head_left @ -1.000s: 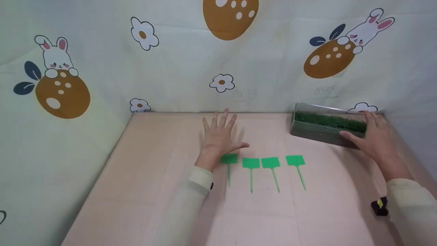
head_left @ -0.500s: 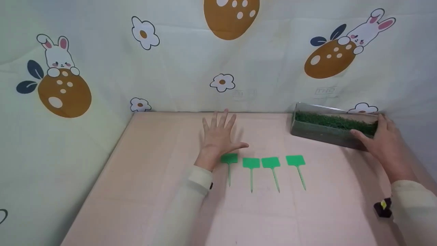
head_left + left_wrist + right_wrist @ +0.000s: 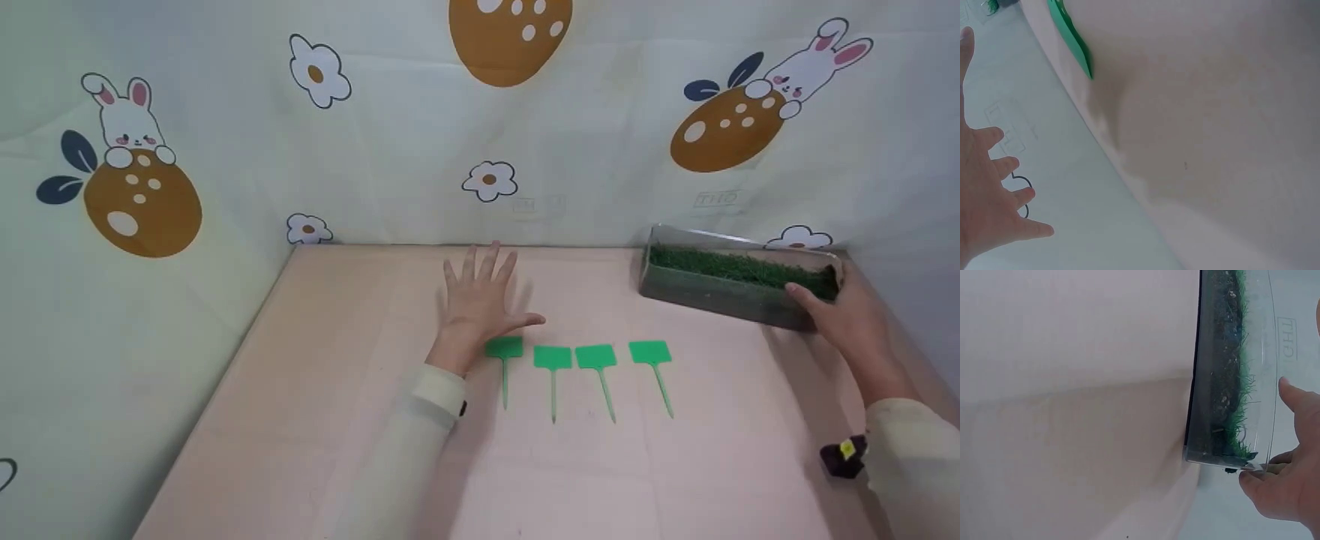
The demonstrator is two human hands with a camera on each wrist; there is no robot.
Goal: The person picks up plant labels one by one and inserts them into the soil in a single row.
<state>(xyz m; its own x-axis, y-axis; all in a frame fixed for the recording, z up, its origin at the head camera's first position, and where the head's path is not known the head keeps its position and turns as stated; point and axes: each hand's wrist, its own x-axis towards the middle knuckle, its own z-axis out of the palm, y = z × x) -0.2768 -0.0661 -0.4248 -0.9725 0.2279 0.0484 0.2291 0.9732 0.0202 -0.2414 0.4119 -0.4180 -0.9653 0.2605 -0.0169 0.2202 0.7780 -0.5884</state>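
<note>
Pink tabletop: my right grip has slid outward, baring more turf, clamped on the planter; left grip splayed.

Left hand spread near the far edge of the tabletop, row of four green tags, grass-filled transparent box near far right corner, right hand gripping its end

I see long, plain cream sleeves, left sleeve and right sleeve, both to the wrist. Left ends in a banded cuff. Boxy black module at right wrist, yellow patch on it. Left wrist shows me a small black sliver, maybe a matching module, mostly hidden. Left hand, right hand: bare.
</note>
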